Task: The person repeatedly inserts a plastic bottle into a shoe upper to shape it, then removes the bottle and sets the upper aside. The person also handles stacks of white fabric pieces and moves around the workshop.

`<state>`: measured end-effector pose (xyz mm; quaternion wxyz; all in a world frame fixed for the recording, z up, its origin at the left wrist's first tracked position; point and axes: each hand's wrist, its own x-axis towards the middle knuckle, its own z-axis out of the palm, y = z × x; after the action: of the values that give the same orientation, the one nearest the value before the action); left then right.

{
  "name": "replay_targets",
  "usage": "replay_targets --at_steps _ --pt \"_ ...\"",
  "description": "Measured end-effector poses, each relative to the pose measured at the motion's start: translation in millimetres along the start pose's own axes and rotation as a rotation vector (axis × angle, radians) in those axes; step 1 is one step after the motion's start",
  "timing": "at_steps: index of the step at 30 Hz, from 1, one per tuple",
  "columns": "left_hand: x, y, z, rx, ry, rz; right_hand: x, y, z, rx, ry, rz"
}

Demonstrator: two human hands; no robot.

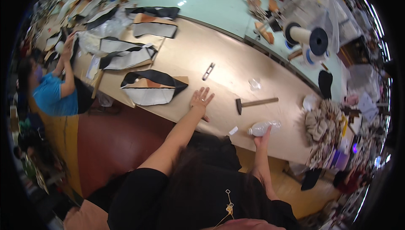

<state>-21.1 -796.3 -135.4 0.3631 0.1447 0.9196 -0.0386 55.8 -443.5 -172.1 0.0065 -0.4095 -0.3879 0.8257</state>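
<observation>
My left hand (202,101) lies flat on the tan tabletop (190,52), its fingers spread and nothing in them. In my right hand (263,135) is a clear plastic bottle (266,127), tipped on its side near the table's front edge, its cap end toward the left. Just beyond the bottle rests a hammer (257,102) with a wooden handle and dark head. A small white slip (233,130) lies left of the bottle. Close to my left hand on its left sits a stitched black, white and tan piece (152,87). Farther off is a small narrow metal tool (208,71).
More black and white pieces (126,55) crowd the table's left. A crumpled clear plastic scrap (255,84) lies beyond the hammer. Thread spools (310,40) stand at the far right, above heaped beige cloth (322,122). A person in a blue shirt (57,95) works at the left.
</observation>
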Motion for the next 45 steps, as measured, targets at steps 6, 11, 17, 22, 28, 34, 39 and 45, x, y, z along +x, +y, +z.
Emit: replay_targets --at_steps 6,11,17,22,28,34,39,45 --pt "3.7 13.0 -12.1 0.082 -0.158 -0.126 -10.6 -3.0 8.2 -0.001 0.016 -0.020" --pt "-1.9 17.1 -24.3 0.076 -0.191 -0.140 -21.5 -4.5 12.0 0.003 0.042 -0.024" --pt "41.6 20.7 -37.7 -0.168 -0.040 0.086 -17.5 -0.3 3.5 0.050 0.013 -0.029" --pt "101.8 -28.8 -36.6 -0.267 0.854 -0.072 -20.9 8.0 -9.7 0.150 0.064 -0.046" --pt "125.1 -46.1 -30.3 0.009 0.597 -0.106 -62.5 17.2 -41.2 0.429 0.101 -0.182" --pt "131.1 -56.5 -44.8 -0.170 0.499 -0.146 -103.4 33.0 -154.8 0.666 0.317 -0.319" --pt "107.2 -26.1 -47.8 -1.175 0.725 -0.073 -151.2 66.0 -290.2 0.707 0.721 -0.444" --pt "53.1 152.8 -44.0 -1.437 0.711 0.201 -225.8 95.1 -443.2 0.556 1.291 -0.595"
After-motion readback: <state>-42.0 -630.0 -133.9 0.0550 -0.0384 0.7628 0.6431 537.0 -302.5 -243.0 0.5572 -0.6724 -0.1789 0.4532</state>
